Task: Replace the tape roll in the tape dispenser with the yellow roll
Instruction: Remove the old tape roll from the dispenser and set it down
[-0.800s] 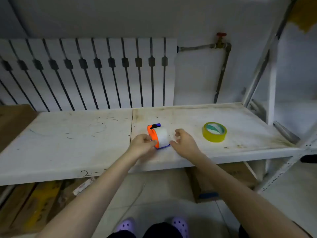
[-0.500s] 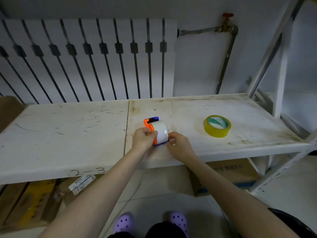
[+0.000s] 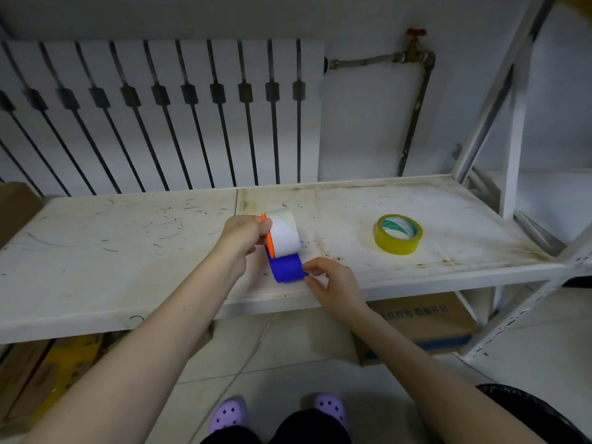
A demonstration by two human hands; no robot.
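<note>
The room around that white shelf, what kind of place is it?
Probably a storeroom or utility room. A scuffed metal shelving unit stands against a radiator with a bare pipe and valve, and cardboard boxes sit on the floor beneath it.

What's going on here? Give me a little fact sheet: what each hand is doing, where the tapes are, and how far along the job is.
left hand: holds the tape dispenser by its orange side, above the shelf
right hand: grip on the blue flap, which hangs open below the roll
white roll: in the dispenser
yellow roll: flat on the shelf, to the right, untouched
progress: dispenser opened, old roll not yet out
</note>
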